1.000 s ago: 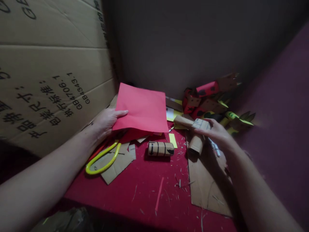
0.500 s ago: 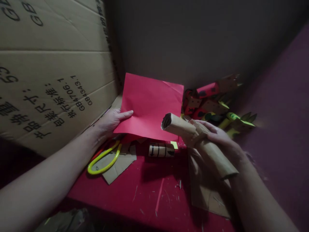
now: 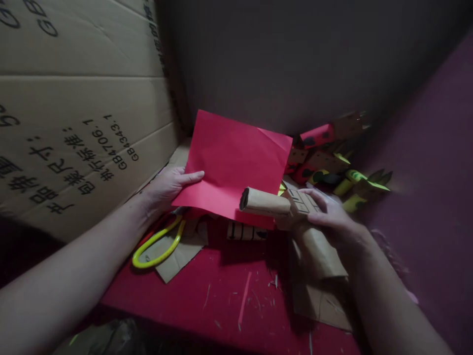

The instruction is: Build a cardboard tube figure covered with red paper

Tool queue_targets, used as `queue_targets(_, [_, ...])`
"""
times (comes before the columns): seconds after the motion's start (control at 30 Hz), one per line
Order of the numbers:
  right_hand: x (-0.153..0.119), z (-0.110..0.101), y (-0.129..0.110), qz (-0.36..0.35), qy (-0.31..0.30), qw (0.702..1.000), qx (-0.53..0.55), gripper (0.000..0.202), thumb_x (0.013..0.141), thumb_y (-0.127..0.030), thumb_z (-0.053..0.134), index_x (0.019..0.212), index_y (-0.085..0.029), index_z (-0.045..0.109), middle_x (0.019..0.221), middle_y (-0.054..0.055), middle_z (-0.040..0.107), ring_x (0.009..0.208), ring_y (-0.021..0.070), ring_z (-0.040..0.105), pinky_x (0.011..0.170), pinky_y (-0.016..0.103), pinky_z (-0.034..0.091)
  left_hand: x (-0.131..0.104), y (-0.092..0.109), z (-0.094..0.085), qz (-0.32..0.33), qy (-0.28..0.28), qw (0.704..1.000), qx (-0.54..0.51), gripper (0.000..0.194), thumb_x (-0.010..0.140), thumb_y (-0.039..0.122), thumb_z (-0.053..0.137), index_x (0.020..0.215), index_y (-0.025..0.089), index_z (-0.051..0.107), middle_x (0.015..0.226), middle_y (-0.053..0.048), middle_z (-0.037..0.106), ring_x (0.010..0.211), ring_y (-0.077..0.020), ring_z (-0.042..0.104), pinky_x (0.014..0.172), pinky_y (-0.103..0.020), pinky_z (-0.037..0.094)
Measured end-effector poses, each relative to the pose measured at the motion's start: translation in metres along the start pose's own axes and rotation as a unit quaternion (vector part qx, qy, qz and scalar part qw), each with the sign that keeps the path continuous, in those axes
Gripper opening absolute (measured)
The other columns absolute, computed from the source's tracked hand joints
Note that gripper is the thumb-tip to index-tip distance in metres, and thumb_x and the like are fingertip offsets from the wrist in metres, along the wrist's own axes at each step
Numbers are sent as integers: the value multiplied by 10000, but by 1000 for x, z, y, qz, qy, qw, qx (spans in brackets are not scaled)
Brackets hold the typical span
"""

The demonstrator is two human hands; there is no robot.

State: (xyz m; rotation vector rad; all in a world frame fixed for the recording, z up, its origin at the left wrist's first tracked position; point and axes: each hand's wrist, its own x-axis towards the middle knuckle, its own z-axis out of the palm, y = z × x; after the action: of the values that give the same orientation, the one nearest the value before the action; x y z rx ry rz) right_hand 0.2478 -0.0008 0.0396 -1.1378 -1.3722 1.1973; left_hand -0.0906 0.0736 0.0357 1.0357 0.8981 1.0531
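Observation:
My left hand (image 3: 173, 187) pinches the lower left edge of a red paper sheet (image 3: 236, 162), thumb on top. The sheet is raised above the red table (image 3: 221, 305) and tilted. On the right, my right hand (image 3: 332, 212) is closed on a brown cardboard piece (image 3: 268, 202) made of joined tubes, with printed lines on its middle part. One tube's open end points left, in front of the sheet's lower right part. Under the sheet's lower edge lies a small cardboard roll (image 3: 246, 231) with black marks, partly covered.
Scissors with a yellow handle (image 3: 158, 246) lie at left on a cardboard scrap (image 3: 185, 251). A large printed carton (image 3: 84, 113) stands at left. Several coloured paper-and-cardboard figures (image 3: 321, 158) are at the back right. Flat cardboard (image 3: 321, 305) lies beneath my right hand.
The cardboard piece has turned in my right hand, bringing its printed side into view, and its open end has dropped slightly. The red sheet's right side has shifted right and covers more of the small roll.

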Motion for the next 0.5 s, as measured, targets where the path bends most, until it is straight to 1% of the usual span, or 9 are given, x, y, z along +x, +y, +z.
queue_targets(0.07, [1, -2, 3, 5, -5, 1000, -13, 561, 524, -349, 843, 1035, -285, 619, 953, 8, 641, 833, 190, 598, 699, 269, 494, 0, 0, 2, 7, -4, 1000, -7, 218, 783, 142, 652, 986, 74, 690, 743, -89, 758, 560, -173, 700, 513, -247, 579])
queue_targets(0.13, [2, -5, 6, -3, -5, 999, -50, 585, 541, -344, 839, 1070, -271, 601, 970, 23, 634, 850, 197, 591, 700, 277, 489, 0, -1, 4, 23, 0, 1000, -20, 206, 771, 135, 669, 966, 74, 694, 764, -85, 761, 603, -172, 710, 569, -245, 593])
queue_targets(0.2, [2, -9, 9, -10, -4, 996, -89, 599, 571, -355, 825, 1108, -255, 581, 1024, 44, 629, 899, 218, 591, 736, 303, 488, 2, -3, 5, 33, 14, 999, -37, 211, 759, 120, 679, 963, 70, 695, 794, -90, 763, 647, -172, 718, 636, -247, 600])
queue_targets(0.27, [3, -12, 11, -8, -7, 994, -112, 615, 601, -376, 807, 1147, -249, 555, 1075, 57, 619, 949, 239, 590, 776, 336, 486, 3, -5, 5, 30, 28, 998, -51, 226, 747, 102, 680, 971, 70, 692, 816, -99, 764, 668, -186, 722, 674, -273, 606])
queue_targets(0.33, [2, -12, 11, -2, -11, 991, -133, 622, 616, -392, 795, 1165, -250, 539, 1128, 65, 604, 1011, 260, 579, 820, 367, 482, 3, -7, 5, 17, 28, 998, -58, 248, 736, 83, 675, 984, 75, 685, 828, -108, 762, 658, -204, 722, 663, -300, 612])
queue_targets(0.43, [0, -9, 7, 1, -11, 988, -157, 613, 601, -380, 806, 1138, -239, 544, 1197, 86, 583, 1106, 285, 552, 894, 405, 472, 3, -7, 5, -15, -5, 999, -51, 265, 757, 102, 643, 1019, 73, 668, 849, -132, 757, 640, -224, 721, 607, -313, 614])
queue_targets(0.5, [-1, -7, 4, 10, -10, 986, -166, 623, 598, -366, 807, 1143, -236, 534, 1204, 101, 588, 1125, 292, 555, 902, 418, 481, 1, -5, 6, -29, -23, 998, -41, 274, 786, 119, 609, 1053, 80, 654, 861, -134, 755, 630, -221, 719, 572, -301, 609])
